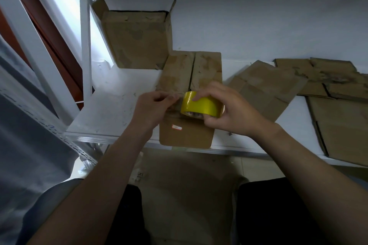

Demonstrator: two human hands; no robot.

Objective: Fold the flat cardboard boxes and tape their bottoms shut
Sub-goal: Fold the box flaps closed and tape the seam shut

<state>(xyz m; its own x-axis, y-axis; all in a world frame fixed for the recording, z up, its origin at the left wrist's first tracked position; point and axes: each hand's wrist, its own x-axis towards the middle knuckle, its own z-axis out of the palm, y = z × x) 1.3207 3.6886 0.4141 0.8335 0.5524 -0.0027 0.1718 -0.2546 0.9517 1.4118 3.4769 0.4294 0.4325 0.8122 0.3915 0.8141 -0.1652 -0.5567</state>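
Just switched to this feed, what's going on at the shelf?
A person is taping a folded box on the white shelf. The right hand grips a yellow tape roll over the box's near end, while the left hand appears to pinch the loose tape end beside it. The seam between the flaps looks untaped. An open box stands behind, and flat cardboard lies to the right.

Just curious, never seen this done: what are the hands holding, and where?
The right hand grips the yellow tape roll around its rim; the left hand pinches what looks like the tape's pulled-out end.
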